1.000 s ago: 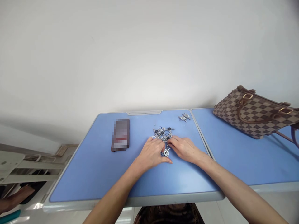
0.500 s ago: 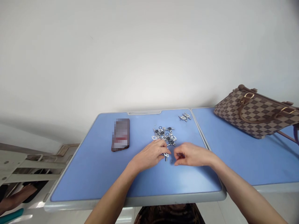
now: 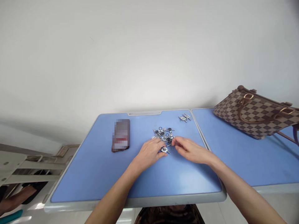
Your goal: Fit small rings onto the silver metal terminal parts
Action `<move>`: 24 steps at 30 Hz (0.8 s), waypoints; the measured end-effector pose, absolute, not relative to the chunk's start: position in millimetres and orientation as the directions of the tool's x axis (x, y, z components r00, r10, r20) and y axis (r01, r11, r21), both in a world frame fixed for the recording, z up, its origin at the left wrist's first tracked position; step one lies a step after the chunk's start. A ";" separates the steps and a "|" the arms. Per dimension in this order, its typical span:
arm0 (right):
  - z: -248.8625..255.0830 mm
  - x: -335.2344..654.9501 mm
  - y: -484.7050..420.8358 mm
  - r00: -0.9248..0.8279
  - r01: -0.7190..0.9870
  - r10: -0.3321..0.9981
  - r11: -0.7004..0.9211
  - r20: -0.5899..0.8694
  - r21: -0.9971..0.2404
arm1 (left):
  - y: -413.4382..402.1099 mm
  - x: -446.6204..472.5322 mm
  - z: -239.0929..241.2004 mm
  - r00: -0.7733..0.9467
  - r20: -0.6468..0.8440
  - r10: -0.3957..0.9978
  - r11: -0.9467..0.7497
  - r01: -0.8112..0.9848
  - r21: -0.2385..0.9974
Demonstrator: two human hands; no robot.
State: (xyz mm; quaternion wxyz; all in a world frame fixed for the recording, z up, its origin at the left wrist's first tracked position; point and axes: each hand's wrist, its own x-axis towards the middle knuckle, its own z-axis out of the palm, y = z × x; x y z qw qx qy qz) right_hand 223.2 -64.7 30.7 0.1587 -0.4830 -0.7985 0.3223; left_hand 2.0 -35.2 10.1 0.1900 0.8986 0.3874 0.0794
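Observation:
My left hand [image 3: 152,151] is closed on a small metal fitting [image 3: 164,150], which has a flat silver plate and a threaded shank pointing down to the right. Just beyond it lies a pile of small hardware: black round pieces [image 3: 162,133], dark rings [image 3: 160,128] and silver screws and plates. At the pile's right edge, my right hand [image 3: 192,150] has its thumb and fingers drawn together by a black round piece [image 3: 171,141]. Whatever sits between those fingertips is hidden.
A phone [image 3: 121,135] lies left of the pile on the blue table [image 3: 93,177]. Two metal assemblies [image 3: 184,117] rest near the back right corner. On the adjoining table stands a checkered handbag [image 3: 259,112]. Another person's limb [image 3: 17,197] shows at the lower left.
My right hand has moved away from me, up to the pile's edge. The metal fitting in my left hand has turned, its shank now slanting right instead of pointing toward me.

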 end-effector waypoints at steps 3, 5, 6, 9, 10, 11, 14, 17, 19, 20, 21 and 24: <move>36.4 226.8 -64.9 -0.449 0.471 0.894 0.233 -0.004 -0.851 | -35.4 1.7 11.9 0.666 -0.007 0.746 -0.605 0.682 0.411; 35.1 225.8 -62.8 -0.421 0.361 0.906 0.217 0.049 -0.907 | -35.5 0.9 12.3 0.661 0.003 0.750 -0.602 0.681 0.416; 33.4 224.4 -61.6 -0.407 0.329 0.910 0.231 0.084 -0.916 | -35.5 0.6 12.2 0.662 0.012 0.750 -0.604 0.677 0.420; 26.1 218.1 -59.8 -0.337 0.295 0.927 0.269 0.164 -0.917 | -35.7 0.7 11.0 0.663 0.026 0.748 -0.606 0.666 0.434; 23.1 215.7 -59.9 -0.299 0.276 0.939 0.253 0.167 -0.927 | -35.8 1.0 10.7 0.663 0.024 0.748 -0.604 0.666 0.437; 20.1 213.2 -60.3 -0.259 0.247 0.952 0.227 0.161 -0.942 | -35.8 1.6 10.6 0.662 0.021 0.750 -0.601 0.668 0.439; 11.2 206.1 -62.0 -0.179 0.135 0.975 0.155 0.130 -0.979 | -35.7 3.7 10.9 0.660 0.008 0.751 -0.594 0.672 0.443; 5.5 200.7 -63.1 -0.183 0.123 0.971 0.175 0.151 -0.977 | -35.5 5.4 11.7 0.665 -0.008 0.747 -0.595 0.673 0.440; 4.3 198.9 -63.4 -0.194 0.155 0.964 0.215 0.184 -0.964 | -35.5 5.9 12.0 0.666 -0.008 0.746 -0.595 0.671 0.442; 4.5 198.5 -63.5 -0.195 0.170 0.960 0.233 0.199 -0.957 | -35.5 5.9 12.0 0.665 -0.005 0.747 -0.594 0.671 0.445; 5.0 198.4 -63.6 -0.192 0.178 0.958 0.248 0.213 -0.952 | -35.6 5.9 12.1 0.664 -0.002 0.748 -0.593 0.669 0.448; 7.0 199.2 -63.8 -0.163 0.182 0.955 0.274 0.246 -0.944 | -35.8 5.7 12.0 0.663 0.002 0.749 -0.590 0.665 0.458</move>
